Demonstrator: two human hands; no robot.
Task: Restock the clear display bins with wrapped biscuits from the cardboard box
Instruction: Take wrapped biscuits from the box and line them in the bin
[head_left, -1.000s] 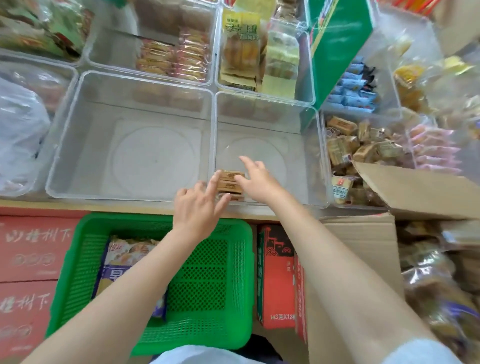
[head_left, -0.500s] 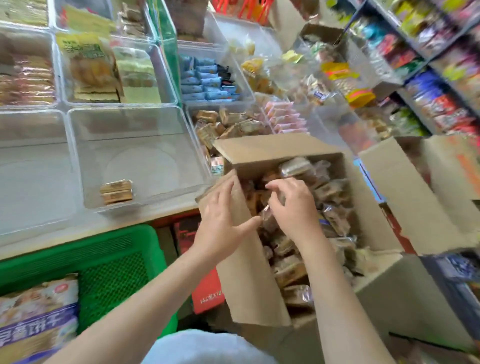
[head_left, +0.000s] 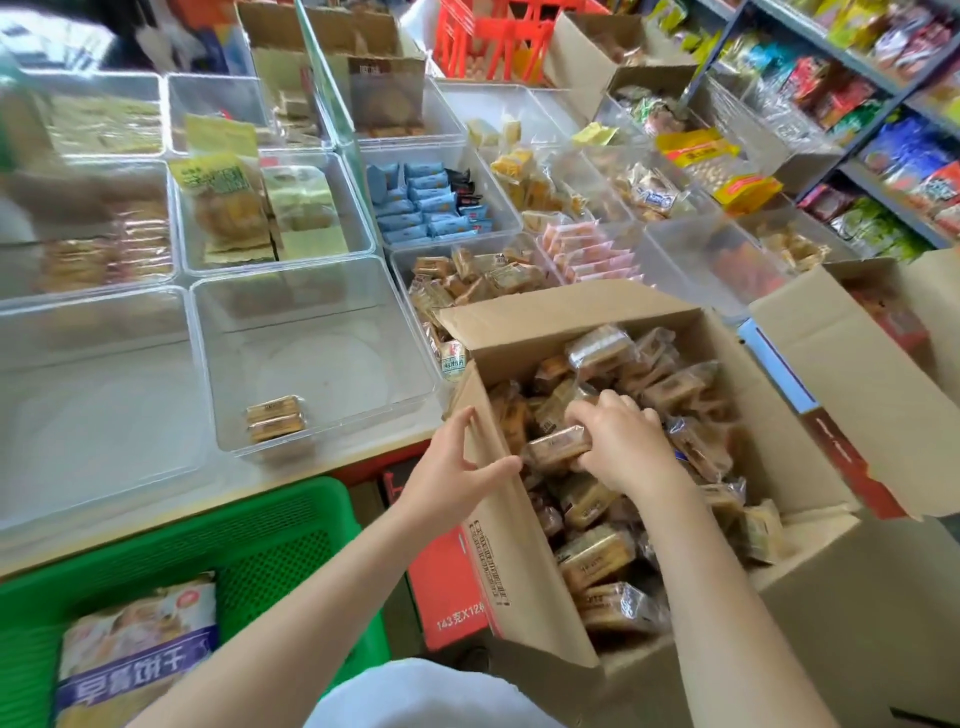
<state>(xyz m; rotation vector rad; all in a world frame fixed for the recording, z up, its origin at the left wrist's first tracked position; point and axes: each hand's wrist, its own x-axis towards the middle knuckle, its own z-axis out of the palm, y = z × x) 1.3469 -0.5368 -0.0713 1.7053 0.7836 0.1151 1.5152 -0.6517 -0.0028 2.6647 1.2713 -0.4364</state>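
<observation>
In the open cardboard box (head_left: 779, 467), at about four o'clock from the nearly bare clear bin (head_left: 317, 353), my right hand (head_left: 618, 447) curls its fingers round a wrapped biscuit (head_left: 556, 448) and pinches it against the thumb. The biscuit is a flat, oblong brown bar in glossy crinkled film; its long axis runs roughly nine to three, the free end pointing toward nine o'clock, at my left hand (head_left: 457, 467). That hand holds the box's near flap (head_left: 514, 545), thumb inside and fingers spread on the outer face, gripping the stiff matte board. The box is heaped with like packets, lying every way. In the bin two biscuits (head_left: 274, 418) lie stacked at its six o'clock edge, long axes nine to three, slightly tilted. The bin's walls are smooth hard plastic with rounded corners. At seven o'clock stands a green basket (head_left: 270, 540) of perforated plastic mesh.
</observation>
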